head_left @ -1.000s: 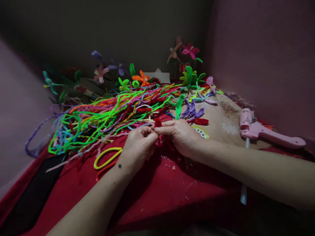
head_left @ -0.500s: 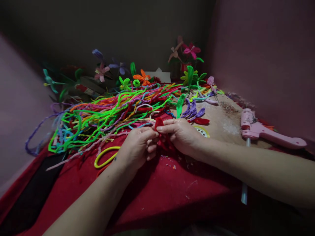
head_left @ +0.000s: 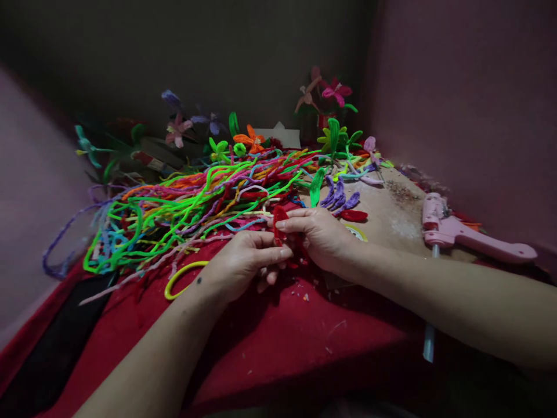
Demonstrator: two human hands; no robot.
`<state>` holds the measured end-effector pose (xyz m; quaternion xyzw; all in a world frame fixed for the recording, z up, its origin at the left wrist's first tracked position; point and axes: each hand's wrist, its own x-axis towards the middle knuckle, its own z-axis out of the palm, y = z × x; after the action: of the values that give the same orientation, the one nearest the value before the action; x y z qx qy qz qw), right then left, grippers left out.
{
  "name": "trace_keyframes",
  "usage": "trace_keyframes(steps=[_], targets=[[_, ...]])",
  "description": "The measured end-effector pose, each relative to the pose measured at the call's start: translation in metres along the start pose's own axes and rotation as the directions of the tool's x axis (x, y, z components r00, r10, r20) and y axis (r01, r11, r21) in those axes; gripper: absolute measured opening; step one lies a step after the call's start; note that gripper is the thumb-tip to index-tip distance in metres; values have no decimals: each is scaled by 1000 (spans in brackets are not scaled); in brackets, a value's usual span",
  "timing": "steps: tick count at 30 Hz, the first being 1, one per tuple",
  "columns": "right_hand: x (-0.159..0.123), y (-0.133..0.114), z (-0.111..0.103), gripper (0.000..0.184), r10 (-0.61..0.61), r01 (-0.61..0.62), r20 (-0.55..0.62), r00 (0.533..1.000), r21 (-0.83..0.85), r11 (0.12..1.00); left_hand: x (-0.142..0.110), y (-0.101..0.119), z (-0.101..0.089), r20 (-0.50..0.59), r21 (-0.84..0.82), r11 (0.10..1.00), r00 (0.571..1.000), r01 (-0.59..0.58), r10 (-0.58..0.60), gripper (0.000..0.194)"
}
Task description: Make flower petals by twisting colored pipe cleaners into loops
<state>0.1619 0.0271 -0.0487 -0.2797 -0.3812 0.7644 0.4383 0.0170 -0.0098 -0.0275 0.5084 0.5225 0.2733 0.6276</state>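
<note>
Between my two hands is a red pipe cleaner [head_left: 281,216] bent into a petal-like loop, its tip pointing up. My left hand [head_left: 250,258] pinches its lower part between thumb and fingers. My right hand [head_left: 319,232] grips it from the other side, thumb and forefinger on the loop. Part of the red piece is hidden behind the fingers. Just beyond lies a big heap of coloured pipe cleaners [head_left: 187,200]. Finished-looking purple petals [head_left: 335,194], a red petal [head_left: 354,216] and a green leaf [head_left: 317,187] rest to the right of it.
A pink glue gun [head_left: 439,226] with a clear glue stick lies at the right on a brown board [head_left: 391,217]. Pipe-cleaner flowers [head_left: 250,139] stand along the back. A yellow ring handle [head_left: 174,284] shows beside my left wrist. Small clippings dot the red cloth [head_left: 278,348].
My left thumb has slid lower along the red pipe cleaner and straightened, so more of the loop shows. My right hand keeps its grip. The view has shifted slightly.
</note>
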Motion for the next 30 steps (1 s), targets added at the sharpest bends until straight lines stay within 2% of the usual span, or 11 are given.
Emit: trace_keyframes(steps=[3, 5, 9, 12, 15, 20, 24, 27, 29, 30], targets=[[2, -1, -1, 7, -28, 27, -41, 999, -25, 999, -6, 6, -4, -73, 5, 998, 996, -57, 58, 15], [3, 0, -2, 7, -51, 48, -67, 996, -41, 998, -10, 11, -4, -160, -25, 992, 980, -127, 121, 13], [3, 1, -3, 5, -79, 72, -63, 995, -117, 991, -16, 16, 5, -361, 28, 965, 897, -262, 254, 14], [0, 1, -2, 5, -83, 73, -57, 995, -154, 985, -16, 15, 12, -421, 126, 943, 844, -307, 331, 12], [-2, 0, -1, 5, -92, 82, -44, 995, -185, 979, -14, 12, 15, -445, 204, 925, 811, -320, 379, 15], [-6, 0, -2, 7, -72, 59, -43, 996, -262, 963, -13, 11, 19, -431, 207, 926, 820, -315, 376, 15], [-6, 2, 0, 4, -39, 38, -4, 999, -208, 977, -11, 7, 21, -419, 271, 909, 812, -315, 406, 15], [-6, 2, 3, 3, -14, 16, 16, 1000, -126, 992, -7, 0, 19, -415, 401, 854, 766, -330, 491, 12], [-6, 1, 4, 4, 9, -10, -14, 1000, -78, 997, -5, -4, 18, -408, 486, 801, 720, -349, 561, 12], [-5, 1, 4, 4, 20, -22, -31, 999, -64, 998, -4, -4, 17, -397, 500, 788, 714, -359, 577, 13]])
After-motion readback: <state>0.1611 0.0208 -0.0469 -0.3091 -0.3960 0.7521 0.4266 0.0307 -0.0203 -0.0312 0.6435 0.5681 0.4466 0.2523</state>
